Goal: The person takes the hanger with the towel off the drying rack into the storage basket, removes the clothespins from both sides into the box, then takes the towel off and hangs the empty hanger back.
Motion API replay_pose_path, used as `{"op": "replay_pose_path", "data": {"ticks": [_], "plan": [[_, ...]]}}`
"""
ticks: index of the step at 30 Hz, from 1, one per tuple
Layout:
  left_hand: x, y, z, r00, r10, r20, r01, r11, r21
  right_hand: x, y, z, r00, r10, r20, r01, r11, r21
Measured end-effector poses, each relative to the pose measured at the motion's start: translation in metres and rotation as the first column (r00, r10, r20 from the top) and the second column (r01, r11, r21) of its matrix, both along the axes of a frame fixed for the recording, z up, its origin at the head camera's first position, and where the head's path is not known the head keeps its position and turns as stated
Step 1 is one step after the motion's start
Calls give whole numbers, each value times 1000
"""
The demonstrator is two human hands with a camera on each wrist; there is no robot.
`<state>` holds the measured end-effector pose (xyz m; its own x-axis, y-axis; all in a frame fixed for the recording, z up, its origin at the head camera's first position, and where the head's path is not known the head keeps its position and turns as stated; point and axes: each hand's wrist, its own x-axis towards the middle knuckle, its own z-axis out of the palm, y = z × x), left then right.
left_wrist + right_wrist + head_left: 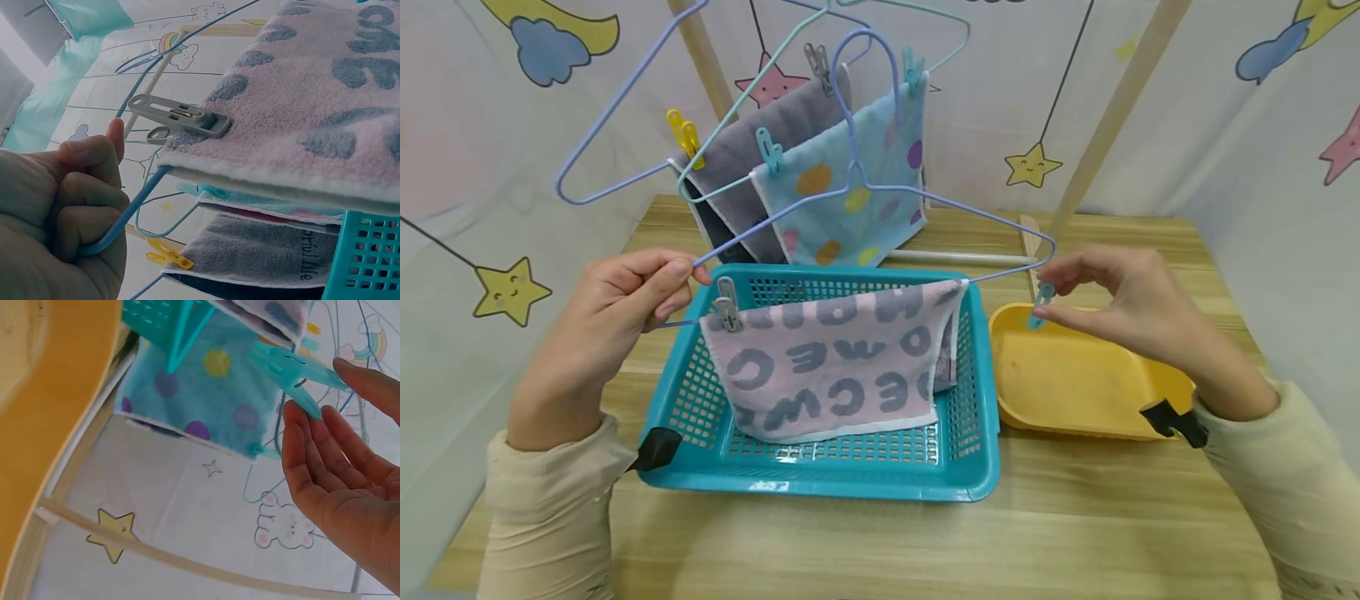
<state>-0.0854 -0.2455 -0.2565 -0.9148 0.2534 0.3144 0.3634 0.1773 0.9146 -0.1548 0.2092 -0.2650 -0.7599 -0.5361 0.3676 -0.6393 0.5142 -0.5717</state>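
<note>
My left hand (625, 296) grips the left end of a lavender-blue hanger (925, 193). Over its bottom bar hangs a pink towel (842, 367) with grey letters, above the teal basket. A grey clothespin (181, 115) clips the towel's left corner to the bar. My right hand (1135, 292) pinches a light-blue clothespin (290, 372) by its handles between thumb and fingers. In the head view that hand is close to the hanger's right end, near the towel's right corner, which has no clip on it.
A teal basket (820, 487) stands under the towel, and a yellow tray (1075, 375) lies to its right. Behind hang a blue dotted towel (850, 200) and a grey towel (752, 137) on hangers, clipped with clothespins. A wooden pole (1120, 108) rises at the back right.
</note>
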Motion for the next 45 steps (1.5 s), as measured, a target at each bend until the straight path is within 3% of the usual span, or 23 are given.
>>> {"op": "replay_pose_path", "data": {"ticks": [5, 12, 19, 26, 31, 34, 41, 45], "plan": [[1, 1, 0, 998, 54, 24, -53, 997, -55, 0, 13, -10, 998, -65, -28, 67, 992, 104], [-1, -1, -1, 1000, -11, 23, 11, 1000, 6, -2, 9, -8, 988, -76, -135, 97, 982, 160], [0, 1, 1, 998, 51, 41, -50, 998, -24, 1, -47, 20, 982, 119, -148, -110, 992, 67], [-3, 3, 0, 1000, -14, 4, 14, 1000, 4, 5, -111, 31, 945, 266, -190, -267, 964, 24], [-6, 6, 2, 1000, 0, 12, 0, 999, -34, 8, -139, 35, 943, 297, -150, -287, 954, 86], [-7, 6, 1, 1000, -23, 14, 23, 1000, -7, 9, -153, 38, 950, 295, -100, -283, 952, 118], [-2, 6, 3, 998, 55, 22, -54, 997, -63, 11, -184, 41, 957, 282, 63, -288, 948, 134], [-2, 6, 3, 999, 41, 9, -41, 998, -39, 12, -202, 40, 952, 284, 112, -298, 943, 151]]}}
